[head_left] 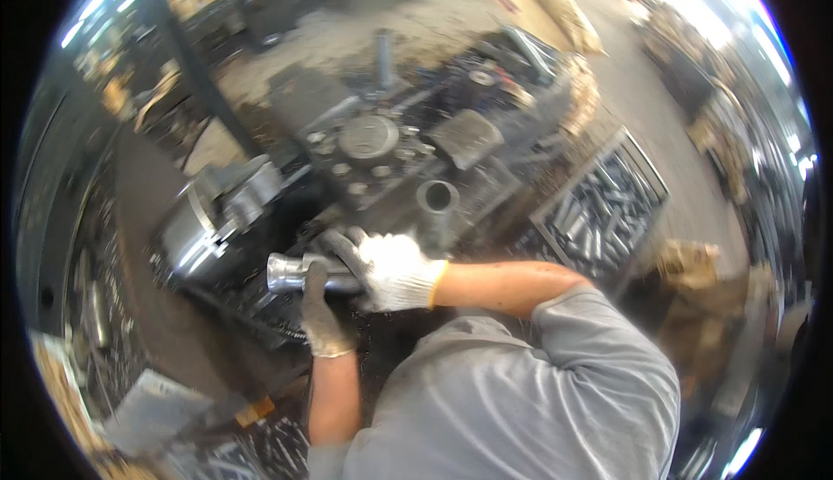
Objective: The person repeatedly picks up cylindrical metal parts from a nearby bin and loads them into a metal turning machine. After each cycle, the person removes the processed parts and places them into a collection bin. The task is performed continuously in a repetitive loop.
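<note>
While I look down through the head camera, both gloved hands meet on a shiny metal cylinder [299, 273] just left of the picture's centre, at about eight o'clock from the middle. My right hand [395, 270], in a whitish glove with an orange cuff, comes in from three o'clock along a bare forearm and is clenched around the cylinder's right end. My left hand [323, 311], in a darker, soiled grey glove, rises from six o'clock and clasps the same cylinder from below, fingers curled up over its middle. The cylinder lies roughly level, its bright flared end pointing toward nine o'clock.

Just beyond that end, at ten o'clock from the hands, sits the round chuck of a lathe [201, 220], dark and greasy. At twelve o'clock from the hands stands a short open metal tube [437, 198] on the machine body. At three o'clock, well apart, a crate of metal rods [599, 207] rests on the floor. My grey shirt [521, 393] fills the lower frame.
</note>
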The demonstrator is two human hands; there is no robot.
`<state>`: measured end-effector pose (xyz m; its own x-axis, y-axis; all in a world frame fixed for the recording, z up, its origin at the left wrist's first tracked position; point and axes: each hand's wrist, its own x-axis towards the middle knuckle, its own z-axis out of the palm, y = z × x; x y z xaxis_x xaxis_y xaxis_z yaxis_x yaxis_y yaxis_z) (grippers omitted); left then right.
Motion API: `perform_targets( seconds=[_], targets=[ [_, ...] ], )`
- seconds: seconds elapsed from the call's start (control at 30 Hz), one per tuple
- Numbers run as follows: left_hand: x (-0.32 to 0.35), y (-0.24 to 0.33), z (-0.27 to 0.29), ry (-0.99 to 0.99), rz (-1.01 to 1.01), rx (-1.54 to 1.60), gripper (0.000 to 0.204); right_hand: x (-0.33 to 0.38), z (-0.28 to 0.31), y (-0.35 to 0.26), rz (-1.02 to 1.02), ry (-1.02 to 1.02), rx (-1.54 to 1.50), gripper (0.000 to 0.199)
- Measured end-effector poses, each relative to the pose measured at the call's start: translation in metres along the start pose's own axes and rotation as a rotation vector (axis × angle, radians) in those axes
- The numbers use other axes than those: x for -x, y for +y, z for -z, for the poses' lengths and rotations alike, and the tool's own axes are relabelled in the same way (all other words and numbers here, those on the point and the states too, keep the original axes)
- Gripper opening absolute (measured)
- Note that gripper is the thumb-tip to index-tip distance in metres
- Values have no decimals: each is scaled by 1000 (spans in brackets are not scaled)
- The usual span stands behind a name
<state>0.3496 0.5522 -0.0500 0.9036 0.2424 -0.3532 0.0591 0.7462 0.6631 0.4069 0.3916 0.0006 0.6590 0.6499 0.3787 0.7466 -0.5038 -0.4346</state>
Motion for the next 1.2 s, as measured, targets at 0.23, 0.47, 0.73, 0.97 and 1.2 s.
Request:
perform_targets(
  seconds=[0.23, 0.47, 0.73, 0.97, 1.2],
  targets=[
    [-19, -43, 65, -57, 163, -75, 41, 77, -68, 63, -601, -444, -561, 47],
    [-26, -50, 88, -81, 53, -113, 44, 319, 60, 162, -1084, -548, -615, 67],
    [-26, -37, 77, 67, 233, -49, 46, 464, 209, 429, -1700, 932, -470, 67],
    [-8, -44, 69, 216, 110, -204, 43, 320, 261, 430, -1172, 742, -41, 62],
    [-9, -33, 49, -222, 1134, 786, 43, 87, 85, 186, -114, 51, -231, 57]
  ],
)
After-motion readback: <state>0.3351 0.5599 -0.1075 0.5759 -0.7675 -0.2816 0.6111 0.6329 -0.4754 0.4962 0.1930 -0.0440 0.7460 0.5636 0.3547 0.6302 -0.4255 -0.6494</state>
